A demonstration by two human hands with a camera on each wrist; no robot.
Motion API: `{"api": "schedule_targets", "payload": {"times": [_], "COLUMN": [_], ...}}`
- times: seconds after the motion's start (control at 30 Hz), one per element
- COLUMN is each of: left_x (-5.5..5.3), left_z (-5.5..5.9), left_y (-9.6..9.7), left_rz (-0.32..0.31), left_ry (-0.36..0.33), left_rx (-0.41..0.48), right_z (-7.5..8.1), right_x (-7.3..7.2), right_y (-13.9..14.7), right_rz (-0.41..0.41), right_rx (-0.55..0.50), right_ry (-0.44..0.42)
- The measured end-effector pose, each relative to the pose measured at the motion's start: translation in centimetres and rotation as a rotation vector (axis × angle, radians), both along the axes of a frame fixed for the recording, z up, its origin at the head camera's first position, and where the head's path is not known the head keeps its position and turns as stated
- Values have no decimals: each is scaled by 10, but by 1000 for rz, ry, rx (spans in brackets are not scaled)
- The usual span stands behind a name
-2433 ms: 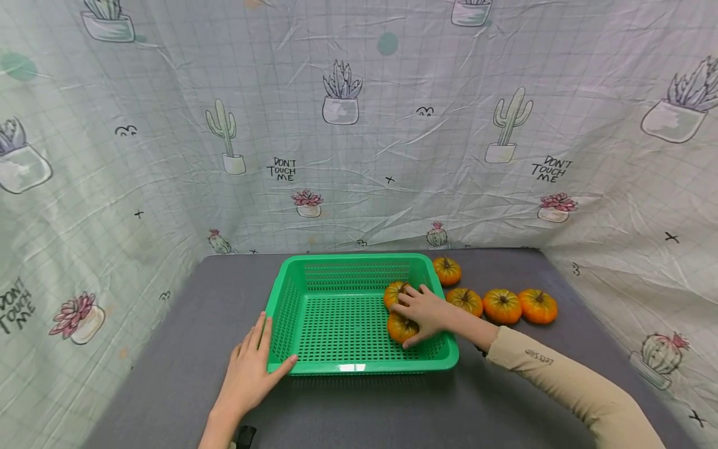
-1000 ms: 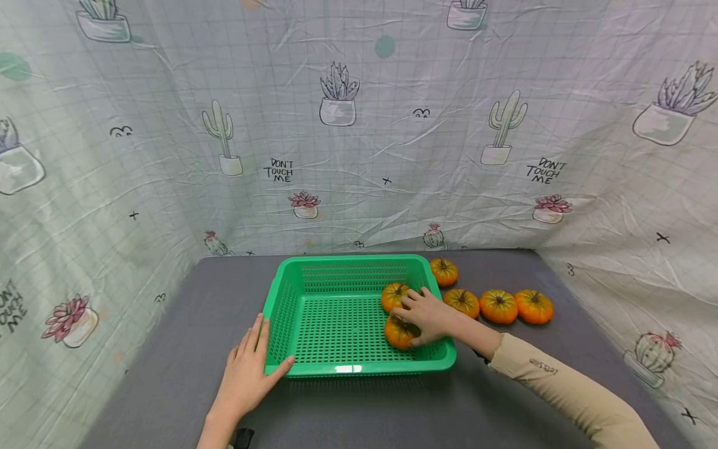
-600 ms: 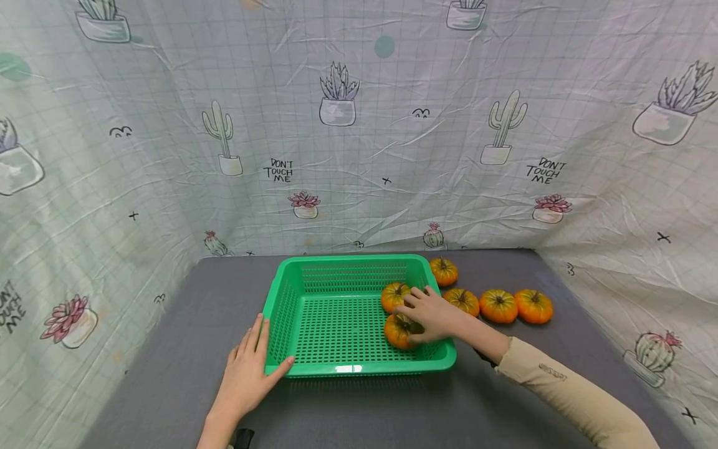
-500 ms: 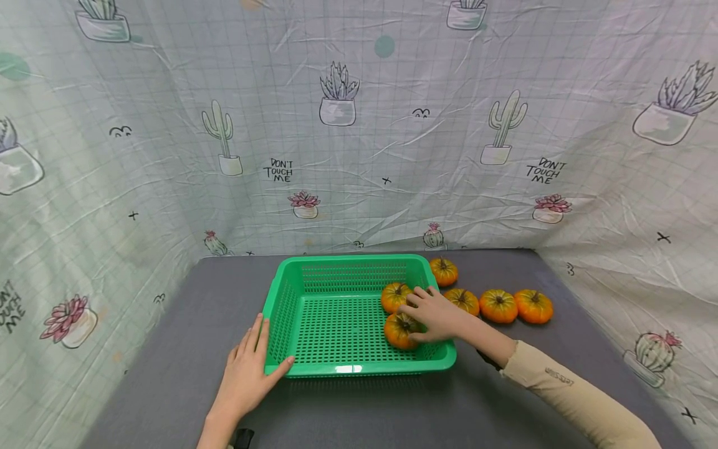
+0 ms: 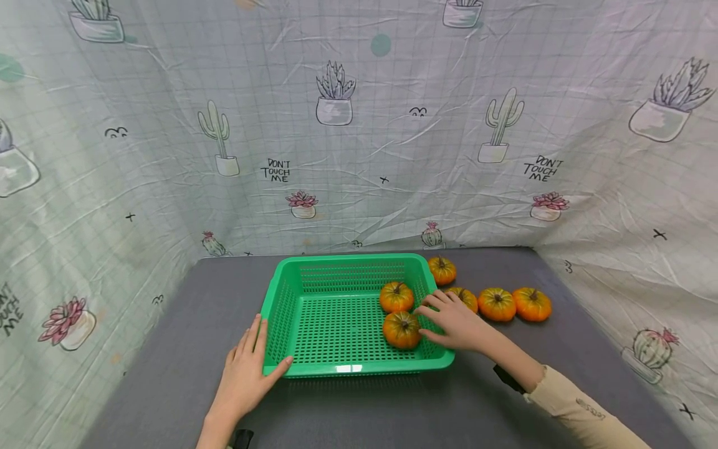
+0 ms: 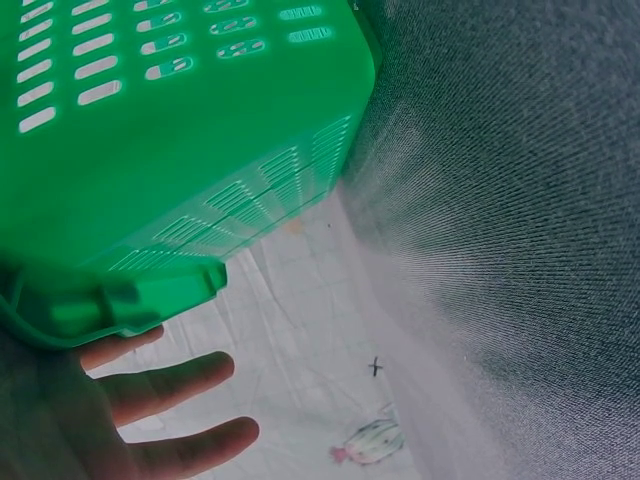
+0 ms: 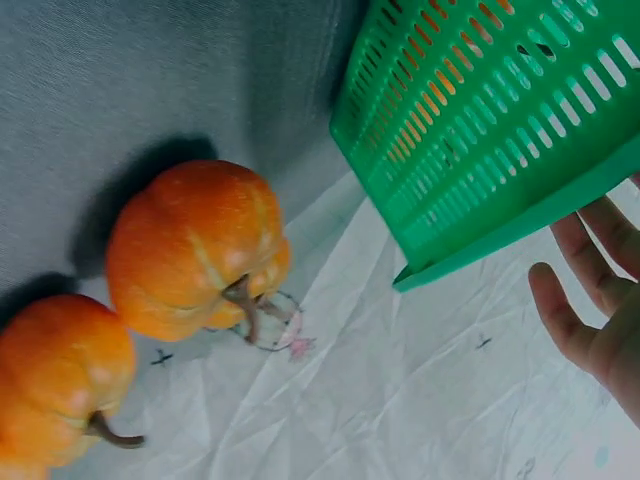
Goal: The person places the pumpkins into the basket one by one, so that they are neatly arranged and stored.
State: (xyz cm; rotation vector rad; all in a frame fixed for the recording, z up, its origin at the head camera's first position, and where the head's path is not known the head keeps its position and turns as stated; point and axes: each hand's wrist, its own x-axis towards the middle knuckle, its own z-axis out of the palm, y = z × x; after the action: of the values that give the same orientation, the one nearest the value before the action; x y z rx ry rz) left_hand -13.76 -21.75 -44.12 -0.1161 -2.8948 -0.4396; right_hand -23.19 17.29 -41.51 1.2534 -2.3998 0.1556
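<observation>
Two small orange pumpkins, a back one [image 5: 396, 297] and a front one [image 5: 401, 330], sit at the right side inside a green plastic basket [image 5: 359, 369]. My right hand [image 5: 457, 321] is over the basket's right rim with its fingers spread loosely, holding nothing; its fingertips are close to the front pumpkin. My left hand [image 5: 244, 368] rests against the basket's left front corner, fingers straight and thumb on the rim. In the left wrist view, the left fingers [image 6: 180, 385] stretch out beside the green rim. The right wrist view shows the right fingers [image 7: 565, 315] just outside the basket wall.
Right of the basket, several more pumpkins stand on the dark grey table [image 5: 224, 299]: one at the back [image 5: 442, 270], one partly behind the right hand [image 5: 465, 298], and two further right, a nearer [image 5: 497, 304] and an outermost pumpkin [image 5: 532, 304]. A cactus-print cloth [image 5: 359, 156] surrounds the table.
My right hand has let go of the front pumpkin and drawn back rightward to the basket's right rim. Both pumpkins inside are now fully uncovered. The left hand keeps its place.
</observation>
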Motion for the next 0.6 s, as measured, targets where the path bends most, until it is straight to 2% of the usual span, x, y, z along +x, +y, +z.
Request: {"api": "schedule_targets", "payload": {"times": [0.17, 0.3, 0.43, 0.6], "left_x": [-1, 0, 0, -1], "left_z": [0, -1, -1, -2], "left_y": [0, -1, -2, -2], "left_rz": [-2, -3, -6, -8], "left_ry": [-8, -14, -16, -15], "left_rx": [4, 16, 26, 32], "right_z": [-7, -13, -19, -29], "right_x": [5, 8, 6, -1], "right_y": [14, 29, 44, 59], "right_rz": [-61, -168, -277, -374], "right_rx": [-127, -203, -231, -225], "right_ry": [-1, -26, -21, -36]}}
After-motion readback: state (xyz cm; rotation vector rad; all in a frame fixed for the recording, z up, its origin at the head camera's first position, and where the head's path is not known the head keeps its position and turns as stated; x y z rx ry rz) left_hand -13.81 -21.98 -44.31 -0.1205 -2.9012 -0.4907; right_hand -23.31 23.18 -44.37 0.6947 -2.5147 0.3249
